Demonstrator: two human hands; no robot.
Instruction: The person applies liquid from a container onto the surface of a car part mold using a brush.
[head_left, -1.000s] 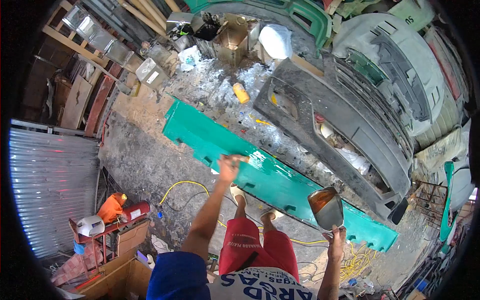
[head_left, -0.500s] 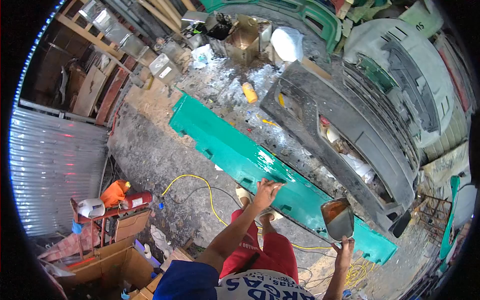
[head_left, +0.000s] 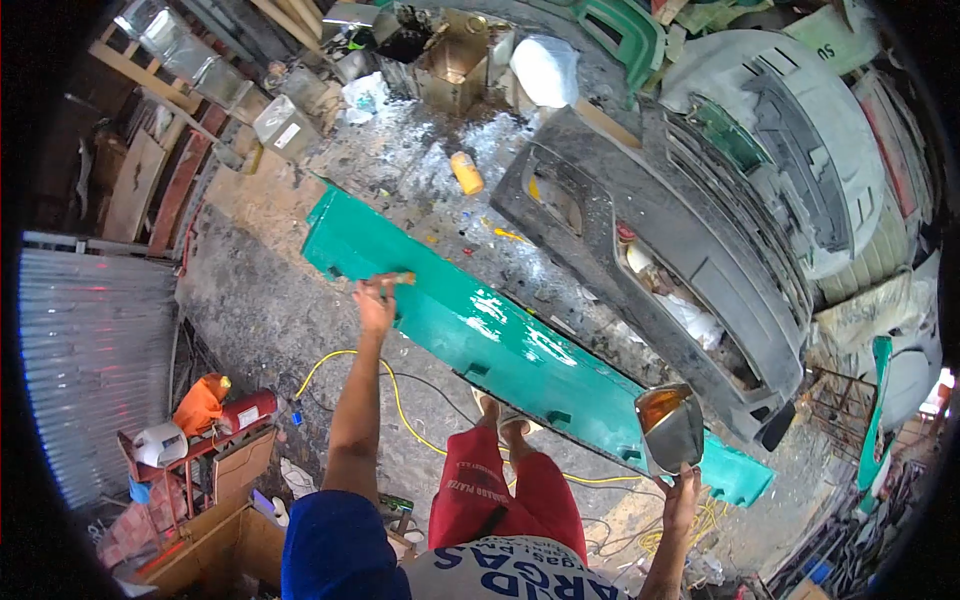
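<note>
A long glossy green panel (head_left: 425,300) lies diagonally on the floor in front of my feet, with wet-looking shine along its middle. Over its left part, my left hand (head_left: 375,303) is closed on a small brush (head_left: 404,279), of which only a short tan piece shows. I cannot tell whether the bristles touch the surface. My right hand (head_left: 683,492) grips the lower edge of a grey metal container (head_left: 676,440), tilted above the panel's right part. Amber liquid (head_left: 660,408) shows inside it.
A large grey bumper (head_left: 640,260) lies just beyond the panel, with a yellow bottle (head_left: 466,173) near its left end. A yellow cable (head_left: 402,405) curves across the floor by my feet. A cardboard box (head_left: 205,540) and a small red stand (head_left: 195,445) are at lower left.
My left hand has moved with the brush from the panel's middle toward its left end. The right hand still holds the container over the right part. The whole view has shifted slightly.
</note>
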